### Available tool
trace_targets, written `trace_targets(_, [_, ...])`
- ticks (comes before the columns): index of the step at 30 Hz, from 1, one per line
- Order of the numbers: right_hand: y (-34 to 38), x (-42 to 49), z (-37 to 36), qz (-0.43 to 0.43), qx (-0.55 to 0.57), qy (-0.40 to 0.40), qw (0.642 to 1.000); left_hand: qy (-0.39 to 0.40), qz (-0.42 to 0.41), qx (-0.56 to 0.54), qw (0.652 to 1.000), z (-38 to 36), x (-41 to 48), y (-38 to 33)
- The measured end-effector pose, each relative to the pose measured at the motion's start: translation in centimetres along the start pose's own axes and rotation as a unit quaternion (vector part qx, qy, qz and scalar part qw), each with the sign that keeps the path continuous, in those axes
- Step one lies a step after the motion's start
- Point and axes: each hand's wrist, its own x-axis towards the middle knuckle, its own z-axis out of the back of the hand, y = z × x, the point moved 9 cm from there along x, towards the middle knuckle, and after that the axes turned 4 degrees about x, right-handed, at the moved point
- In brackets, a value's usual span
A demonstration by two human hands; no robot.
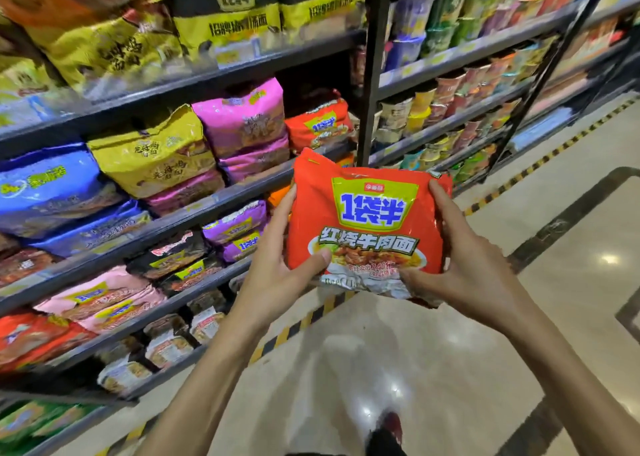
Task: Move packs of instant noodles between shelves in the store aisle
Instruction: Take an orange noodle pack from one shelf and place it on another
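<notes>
A red multipack of instant noodles [367, 227] with a yellow-green label and blue characters is held upright in front of me, out in the aisle, clear of the shelves. My left hand [277, 265] grips its lower left edge, thumb across the front. My right hand [464, 261] holds its right side and bottom corner. On the shelf just behind sits another red pack of the same kind [318, 126], beside stacked pink packs [246, 123].
Dark metal shelves [214, 199] on the left carry yellow, blue, pink, purple and black noodle packs on several levels. A second rack [450, 123] further right holds cup noodles. The glossy tiled floor [433, 351] has yellow-black tape along the shelf base.
</notes>
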Motion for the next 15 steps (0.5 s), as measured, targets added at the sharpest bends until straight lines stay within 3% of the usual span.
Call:
trace_targets(4, [-3.7, 6.3, 2.6, 0.006, 0.043, 0.023, 0.999, -0.015, -0.013, 0.036, 0.999, -3.8, 5.2, -1.5])
trace_targets(10, [-4.1, 14.6, 4.0, 0.127, 0.008, 0.018, 0.992, -0.069, 0.02, -0.002, 0.997, -5.8, 11.5, -0.5])
trace_targets(15, [-4.4, 22.8, 3.2, 0.123, -0.008, 0.07, 0.99, -0.098, 0.04, 0.031, 0.994, -4.4, 16.9, 1.8])
